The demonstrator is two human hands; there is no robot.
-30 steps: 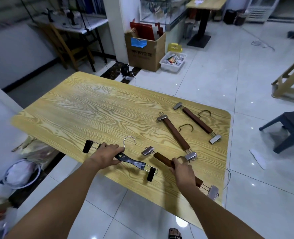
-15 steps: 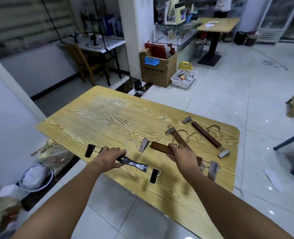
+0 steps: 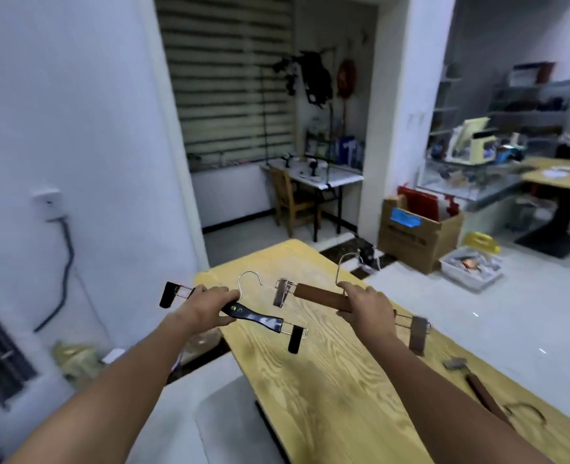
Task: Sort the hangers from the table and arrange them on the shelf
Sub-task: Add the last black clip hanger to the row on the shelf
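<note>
**A:** Wood-grain table (image 3: 327,380) ran ahead through a white room, with striped blinds (image 3: 226,78) at the back. What did each hand have?

**B:** The left hand (image 3: 206,304) was wrapped round the bar of the black hanger (image 3: 253,314). The right hand (image 3: 367,303) was wrapped round the bar of a brown wooden hanger (image 3: 320,296). Both hangers were held clear of the tabletop.

**A:** Was anything left to sort?

**B:** At least one more brown hanger (image 3: 484,395) lay on the table beside the right forearm, though it was blurred.

**A:** And the shelf?

**B:** I couldn't tell which one was meant. For the carry, I'd have kept one colour to each hand. I'd also have held the bars level and apart, so the dangling clips (image 3: 418,334) didn't snag each other.
</note>
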